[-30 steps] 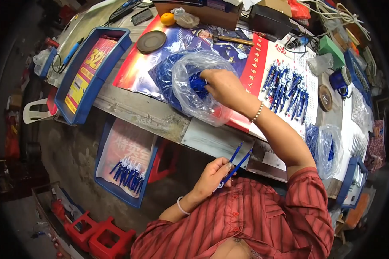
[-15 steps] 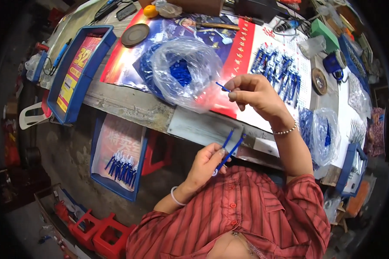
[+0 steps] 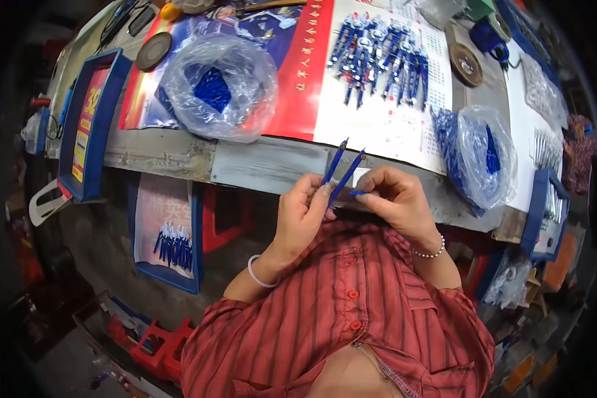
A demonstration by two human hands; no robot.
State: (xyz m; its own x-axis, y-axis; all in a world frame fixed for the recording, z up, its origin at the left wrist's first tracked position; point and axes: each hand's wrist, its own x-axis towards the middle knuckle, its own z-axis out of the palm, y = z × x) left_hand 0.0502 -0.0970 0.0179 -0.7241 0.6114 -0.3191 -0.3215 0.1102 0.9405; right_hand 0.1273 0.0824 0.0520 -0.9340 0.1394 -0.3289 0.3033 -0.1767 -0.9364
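Between the thumb and fingers of my left hand [image 3: 304,213] is a blue two-legged drawing compass [image 3: 350,172]. Its slim legs stand apart in a V, tips pointing away from me; my fingers hide its head. Close beside it, my right hand [image 3: 403,204] pinches a small blue plastic piece [image 3: 357,193], by the compass's right leg. Both hands are in front of my chest at the table's near edge. Beyond them a clear plastic bag [image 3: 252,73] sits open, with small blue parts [image 3: 212,90] inside.
Several finished-looking blue compasses [image 3: 378,56] lie on the poster at the far right. A second bag of blue parts [image 3: 487,159] stands at the right edge. More compasses [image 3: 174,247] fill part of a low blue tray [image 3: 198,265] at left. Red stools [image 3: 156,345] are on the floor.
My right hand has come down and inward from near the bag, bringing the small blue piece to the compass. My left hand has raised the compass slightly. The view has shifted.
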